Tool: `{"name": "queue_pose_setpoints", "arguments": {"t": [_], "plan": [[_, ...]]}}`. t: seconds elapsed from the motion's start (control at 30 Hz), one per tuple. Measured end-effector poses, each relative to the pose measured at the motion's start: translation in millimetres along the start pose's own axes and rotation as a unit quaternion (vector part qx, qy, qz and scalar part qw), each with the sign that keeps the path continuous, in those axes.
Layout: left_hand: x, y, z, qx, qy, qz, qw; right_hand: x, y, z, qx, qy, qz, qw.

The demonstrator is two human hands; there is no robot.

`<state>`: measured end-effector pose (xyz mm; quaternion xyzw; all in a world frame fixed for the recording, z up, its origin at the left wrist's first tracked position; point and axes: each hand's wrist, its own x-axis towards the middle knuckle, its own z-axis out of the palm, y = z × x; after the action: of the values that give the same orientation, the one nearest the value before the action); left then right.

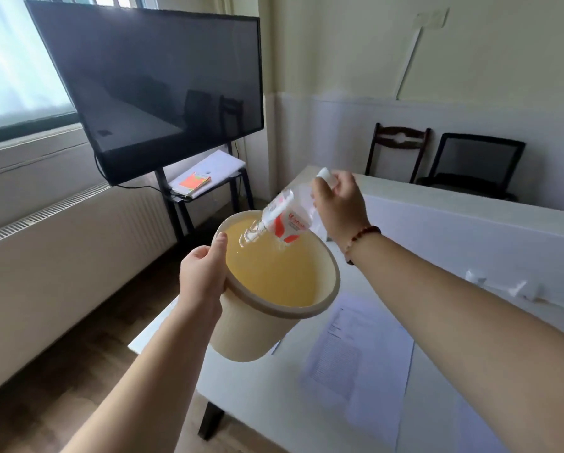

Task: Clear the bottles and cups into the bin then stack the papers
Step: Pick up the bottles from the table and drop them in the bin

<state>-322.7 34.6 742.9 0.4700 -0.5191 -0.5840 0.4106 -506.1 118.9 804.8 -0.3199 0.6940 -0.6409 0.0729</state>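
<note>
- bin (251, 335) above counter (264, 397) left edge, left hand (202, 273) on its near-left rim
- bottle (280, 217) tilted over bin mouth, right hand (338, 207) at its upper end
- papers (359, 351) on counter, right of bin

Head view, wide angle.
It looks forward and down from the wearer's head, close over the bin (241, 335) and the counter (257, 403).

My cream bin (241, 335) shows yellow inside, the clear bottle (284, 217) carries a red-and-white label, my bracelet (360, 240) is dark red
</note>
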Motion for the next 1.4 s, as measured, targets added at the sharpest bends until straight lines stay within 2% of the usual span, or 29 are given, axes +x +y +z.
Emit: {"name": "queue_pose_setpoints", "arguments": {"t": [0.13,0.2,0.37,0.47,0.6,0.7,0.8,0.9,0.97,1.0,1.1,1.17,1.23,1.3,1.4], "plan": [[-9,0,12,-0.006,-0.049,-0.008,0.999,-23,21,-20,-0.063,0.007,0.064,0.996],[-15,-2,19,-0.003,-0.072,-0.008,0.997,-32,28,-31,-0.122,-0.02,0.095,0.988],[-32,-8,41,0.012,-0.14,-0.014,0.99,-52,47,-43,-0.196,-0.078,0.183,0.96],[-43,-13,56,0.011,-0.168,-0.021,0.986,-60,58,-56,-0.297,-0.097,0.194,0.93],[-54,-18,67,0.01,-0.169,-0.037,0.985,-55,73,-80,-0.362,-0.096,0.144,0.916],[-59,-20,76,0.016,-0.15,-0.038,0.988,-45,77,-101,-0.385,-0.09,0.044,0.917],[-64,-23,91,0.021,-0.124,-0.027,0.992,-30,79,-127,-0.368,-0.035,-0.076,0.926],[-75,-28,114,0.035,-0.089,-0.024,0.995,0,89,-168,-0.34,0.061,-0.106,0.932],[-85,-31,129,0.049,-0.069,-0.016,0.996,22,103,-201,-0.401,0.069,-0.052,0.912],[-89,-33,137,0.053,-0.057,-0.013,0.997,31,113,-216,-0.454,0.039,0.014,0.89],[-99,-38,154,0.05,-0.028,-0.017,0.998,38,144,-248,-0.533,-0.12,0.219,0.809],[-103,-41,160,0.044,-0.016,-0.023,0.999,33,167,-256,-0.523,-0.186,0.271,0.786],[-110,-45,167,0.044,0.001,-0.027,0.999,29,187,-262,-0.492,-0.193,0.266,0.806],[-115,-47,170,0.049,0.009,-0.025,0.998,26,198,-264,-0.462,-0.171,0.25,0.834],[-122,-49,172,0.051,0.017,-0.031,0.998,27,199,-264,-0.433,-0.15,0.237,0.856]]}}
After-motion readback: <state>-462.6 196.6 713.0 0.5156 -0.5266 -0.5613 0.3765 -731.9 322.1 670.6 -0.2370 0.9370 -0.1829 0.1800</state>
